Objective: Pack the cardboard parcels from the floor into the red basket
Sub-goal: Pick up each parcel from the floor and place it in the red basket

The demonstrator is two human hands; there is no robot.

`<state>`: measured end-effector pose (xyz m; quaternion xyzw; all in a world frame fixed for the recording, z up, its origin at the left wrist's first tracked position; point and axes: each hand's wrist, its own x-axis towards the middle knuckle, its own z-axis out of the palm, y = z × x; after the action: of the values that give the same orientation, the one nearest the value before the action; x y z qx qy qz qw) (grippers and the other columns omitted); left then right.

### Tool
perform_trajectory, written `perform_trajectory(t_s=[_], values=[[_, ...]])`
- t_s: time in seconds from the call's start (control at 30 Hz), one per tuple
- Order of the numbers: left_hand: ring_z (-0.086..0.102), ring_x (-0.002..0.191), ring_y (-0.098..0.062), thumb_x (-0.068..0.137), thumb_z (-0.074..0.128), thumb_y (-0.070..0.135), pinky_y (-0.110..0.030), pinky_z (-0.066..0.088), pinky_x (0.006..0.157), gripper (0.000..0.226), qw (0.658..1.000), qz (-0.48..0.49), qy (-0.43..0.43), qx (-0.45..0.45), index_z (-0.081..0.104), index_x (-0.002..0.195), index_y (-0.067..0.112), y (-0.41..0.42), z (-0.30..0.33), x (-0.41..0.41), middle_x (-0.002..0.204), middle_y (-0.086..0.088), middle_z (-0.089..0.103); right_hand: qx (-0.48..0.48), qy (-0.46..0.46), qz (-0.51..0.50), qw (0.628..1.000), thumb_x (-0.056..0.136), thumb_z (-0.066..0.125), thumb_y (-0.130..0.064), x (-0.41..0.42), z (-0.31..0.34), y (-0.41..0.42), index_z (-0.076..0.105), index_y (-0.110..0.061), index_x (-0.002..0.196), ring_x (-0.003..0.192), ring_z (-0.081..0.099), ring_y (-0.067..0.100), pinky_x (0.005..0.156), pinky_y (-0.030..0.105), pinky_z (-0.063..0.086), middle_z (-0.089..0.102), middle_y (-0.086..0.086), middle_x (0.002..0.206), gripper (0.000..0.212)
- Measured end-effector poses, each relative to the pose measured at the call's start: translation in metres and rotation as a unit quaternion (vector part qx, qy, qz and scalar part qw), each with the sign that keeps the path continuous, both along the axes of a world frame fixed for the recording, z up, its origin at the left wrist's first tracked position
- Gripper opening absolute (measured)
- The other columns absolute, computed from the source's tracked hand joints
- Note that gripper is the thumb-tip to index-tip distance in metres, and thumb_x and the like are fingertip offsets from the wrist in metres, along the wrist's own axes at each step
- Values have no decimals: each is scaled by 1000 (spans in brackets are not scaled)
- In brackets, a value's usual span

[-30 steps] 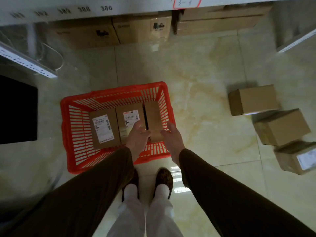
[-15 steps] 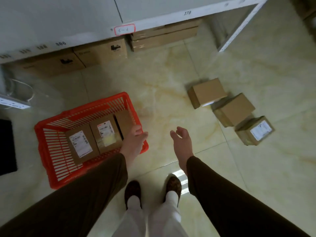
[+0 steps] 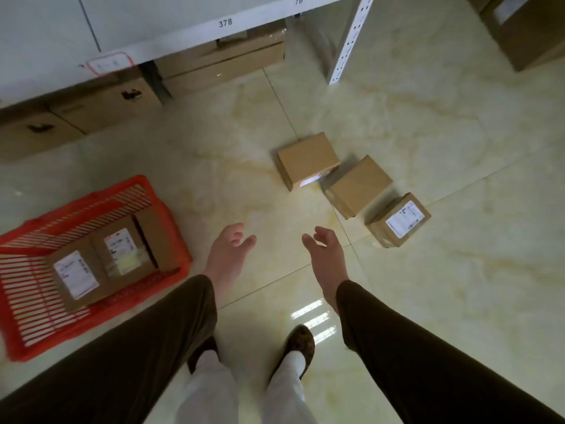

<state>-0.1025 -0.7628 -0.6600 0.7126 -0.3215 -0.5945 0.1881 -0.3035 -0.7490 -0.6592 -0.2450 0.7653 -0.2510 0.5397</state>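
The red basket (image 3: pixel 18 328) stands on the floor at my left and holds three cardboard parcels (image 3: pixel 101 261), two with white labels facing up. Three more parcels lie in a row on the tiles ahead to the right: a plain one (image 3: pixel 307 159), a second plain one (image 3: pixel 359 185) and a labelled one (image 3: pixel 399 220). My left hand (image 3: pixel 227 250) hovers empty just right of the basket, fingers apart. My right hand (image 3: pixel 325 250) is also empty with spread fingers, short of the floor parcels.
A white shelf rack (image 3: pixel 171 41) runs along the back with large cartons (image 3: pixel 101 105) stored beneath it and a perforated upright (image 3: pixel 344 53). Another big carton (image 3: pixel 526 29) sits at the top right. My feet (image 3: pixel 301 344) stand on glossy tile.
Both hands have left the basket and the parcel set in it, and have swung right over the bare floor. My view has turned right, bringing the three floor parcels closer to centre.
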Motion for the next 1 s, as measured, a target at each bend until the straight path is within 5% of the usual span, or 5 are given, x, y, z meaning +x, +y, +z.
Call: perform_trajectory(t_s=[0.4,0.57,0.9,1.0], values=[[49,131,-19,99,64,32,-36,41,108,54,1000,14,-18,-8,47,148,17,-69,-10,-70,145,-5,51,-5,18,46,999,98,62,-40,-63,-9,-96,53,-23,138,120,55,15,98,34,44,57,-8,134,45],[48,127,-16,99,63,33,-28,39,97,51,999,5,-48,-6,48,146,18,-105,-19,-97,141,-1,52,-12,14,59,998,96,63,-44,-82,-19,-139,54,-23,135,116,57,14,95,33,45,58,-7,130,45],[51,127,-21,97,67,34,-35,42,103,57,990,120,-72,19,47,148,16,-163,-86,-164,144,-7,52,2,-4,192,981,98,62,-33,-151,-66,-233,53,-15,140,123,60,23,108,47,48,62,6,137,47],[47,135,-24,97,66,36,-33,39,101,64,984,157,-73,30,40,153,18,-178,-117,-175,153,-7,45,4,5,241,970,102,57,-30,-167,-86,-265,43,-17,152,115,62,19,98,36,52,62,8,139,53]])
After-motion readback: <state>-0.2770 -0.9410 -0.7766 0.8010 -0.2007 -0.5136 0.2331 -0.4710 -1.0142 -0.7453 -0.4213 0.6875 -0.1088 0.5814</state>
